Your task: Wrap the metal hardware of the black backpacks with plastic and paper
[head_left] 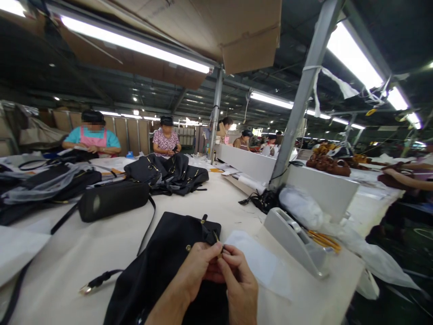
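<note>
A black bag (145,271) lies on the pale table in front of me, with a gold ring and a short strap end near its top. Over its upper right part, my left hand (199,266) pinches a small gold-coloured metal fitting (216,236) on the bag between thumb and fingers. Pressed up against it, my right hand (238,275) has its thumb and fingertips closed at the same spot. What exactly sits between the right fingertips is hidden. From the bag's left side sticks out a black strap with a gold clasp (86,289).
A grey tape dispenser (294,241) stands at the right, beside white plastic bags (301,207). A white sheet (259,259) lies by my right hand. Further back are a black pouch (113,201) and a pile of black bags (169,174). Several people work across the tables.
</note>
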The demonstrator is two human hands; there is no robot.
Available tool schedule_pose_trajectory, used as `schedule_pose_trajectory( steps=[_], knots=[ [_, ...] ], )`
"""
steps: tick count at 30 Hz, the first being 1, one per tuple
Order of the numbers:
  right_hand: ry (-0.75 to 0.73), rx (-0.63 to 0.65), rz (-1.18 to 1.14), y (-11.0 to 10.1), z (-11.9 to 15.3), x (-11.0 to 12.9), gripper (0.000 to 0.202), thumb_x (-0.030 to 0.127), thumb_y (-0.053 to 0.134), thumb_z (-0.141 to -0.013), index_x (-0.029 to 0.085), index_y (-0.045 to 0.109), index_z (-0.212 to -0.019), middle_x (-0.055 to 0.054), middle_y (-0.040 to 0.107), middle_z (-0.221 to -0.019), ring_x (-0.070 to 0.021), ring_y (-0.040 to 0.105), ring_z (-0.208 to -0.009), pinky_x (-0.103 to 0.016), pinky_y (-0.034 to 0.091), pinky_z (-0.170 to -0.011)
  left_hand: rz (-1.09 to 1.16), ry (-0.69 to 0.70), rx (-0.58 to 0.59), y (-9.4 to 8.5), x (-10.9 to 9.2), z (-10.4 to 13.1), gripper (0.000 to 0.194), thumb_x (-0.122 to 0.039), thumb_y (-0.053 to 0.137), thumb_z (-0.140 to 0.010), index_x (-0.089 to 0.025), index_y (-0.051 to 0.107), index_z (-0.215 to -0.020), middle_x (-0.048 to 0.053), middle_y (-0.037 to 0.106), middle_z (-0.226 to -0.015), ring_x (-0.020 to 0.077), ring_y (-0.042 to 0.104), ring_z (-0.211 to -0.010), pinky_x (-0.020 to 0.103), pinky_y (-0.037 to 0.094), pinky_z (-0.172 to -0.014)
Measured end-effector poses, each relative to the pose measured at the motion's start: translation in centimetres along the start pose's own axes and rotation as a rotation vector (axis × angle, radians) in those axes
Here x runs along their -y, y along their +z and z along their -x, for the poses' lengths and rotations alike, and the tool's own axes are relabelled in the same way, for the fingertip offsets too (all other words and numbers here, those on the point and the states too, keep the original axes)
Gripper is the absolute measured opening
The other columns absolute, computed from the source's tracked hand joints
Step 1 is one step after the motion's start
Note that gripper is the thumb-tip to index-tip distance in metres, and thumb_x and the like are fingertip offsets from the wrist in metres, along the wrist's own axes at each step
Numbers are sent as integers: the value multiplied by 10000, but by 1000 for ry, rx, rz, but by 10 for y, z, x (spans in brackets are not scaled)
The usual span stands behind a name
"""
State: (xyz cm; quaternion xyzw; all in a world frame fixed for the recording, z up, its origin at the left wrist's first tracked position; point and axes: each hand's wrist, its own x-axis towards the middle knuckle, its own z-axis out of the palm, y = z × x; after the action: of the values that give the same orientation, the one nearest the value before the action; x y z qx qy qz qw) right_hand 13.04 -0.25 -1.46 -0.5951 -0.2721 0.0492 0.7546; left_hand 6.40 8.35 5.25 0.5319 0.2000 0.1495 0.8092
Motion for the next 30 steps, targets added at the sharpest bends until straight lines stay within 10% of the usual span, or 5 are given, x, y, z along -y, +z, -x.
schedule_pose_trajectory(
  steps=[11, 22, 30],
  knots=[
    [21, 37, 86, -5, -4, 9, 292, 465, 658, -804, 187, 697, -723, -108, 698, -1085, -272, 644, -1013, -364, 504, -887, -31, -2, -31, 4, 5, 0, 596, -647, 764, -598, -86, 686, -782, 119, 728, -713, 240, 711, -687, 329, 573, -665],
    [-780, -157, 748, 3, -5, -5, 208, 208, 439, -943, 204, 624, -847, -128, 650, -1117, -263, 558, -1156, -513, 284, -1095, 18, -41, -91, 5, 13, -4, 556, -633, 799, -526, -122, 629, -664, 36, 655, -627, 141, 602, -552, 251, 470, -564],
    [-945, 81, 739, -13, 17, 1, 190, 98, 463, -883, 236, 593, -886, -40, 701, -1042, -196, 619, -1108, -412, 175, -1177, 66, -8, -119, 2, 4, -4, 424, -512, 750, -694, -100, 666, -750, 101, 720, -708, 177, 672, -641, 242, 499, -581]
  ],
)
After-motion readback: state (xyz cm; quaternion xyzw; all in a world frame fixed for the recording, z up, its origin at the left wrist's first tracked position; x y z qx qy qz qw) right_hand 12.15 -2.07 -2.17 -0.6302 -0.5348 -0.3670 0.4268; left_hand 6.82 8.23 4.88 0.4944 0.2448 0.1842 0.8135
